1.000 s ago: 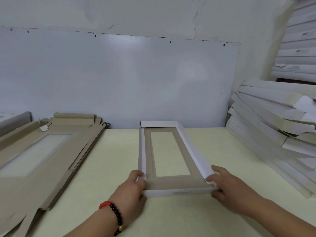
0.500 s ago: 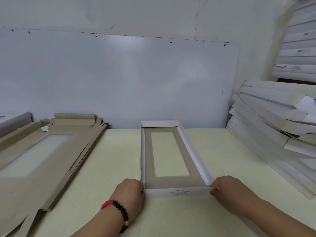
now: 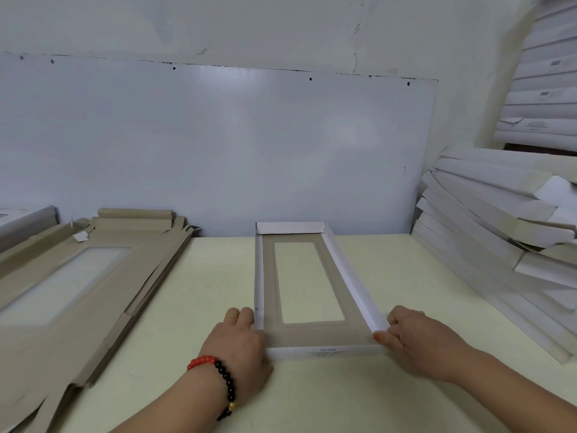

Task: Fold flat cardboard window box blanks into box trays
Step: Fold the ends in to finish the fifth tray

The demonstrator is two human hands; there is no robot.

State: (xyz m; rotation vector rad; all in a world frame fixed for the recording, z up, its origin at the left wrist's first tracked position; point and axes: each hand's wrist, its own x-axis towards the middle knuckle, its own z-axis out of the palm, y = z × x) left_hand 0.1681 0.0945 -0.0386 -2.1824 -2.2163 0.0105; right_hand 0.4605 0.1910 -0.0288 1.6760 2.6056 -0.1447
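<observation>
1. Cardboard box tray point(image 3: 312, 295), white outside and grey-brown inside, lying lengthwise at the middle of the pale yellow worktop point(image 3: 406, 276) in the head view — all four walls raised, a clear rectangular window in its floor, far end close to the white panel point(image 3: 218, 145) on the wall.
2. Left hand point(image 3: 240, 345) curled over the tray's near left corner, fingers pressed against the outer left wall, thumb side against the near wall; gripping that corner. Red and black bead bracelet point(image 3: 218, 373) on the wrist, gold ring on one finger.
3. Right hand point(image 3: 418, 342) clasped on the near right corner, fingertips point(image 3: 382, 335) pinching where the right wall meets the near wall.
4. Small printed text on the outer face of the near wall, too small to read.
5. Pile of flat blanks point(image 3: 78, 282) at the left of the worktop, grey-brown side up, windows showing — well apart from the tray.
6. Leaning stack of folded white trays point(image 3: 499, 220) at the right edge, more white boxes point(image 3: 546, 89) stacked above them.
</observation>
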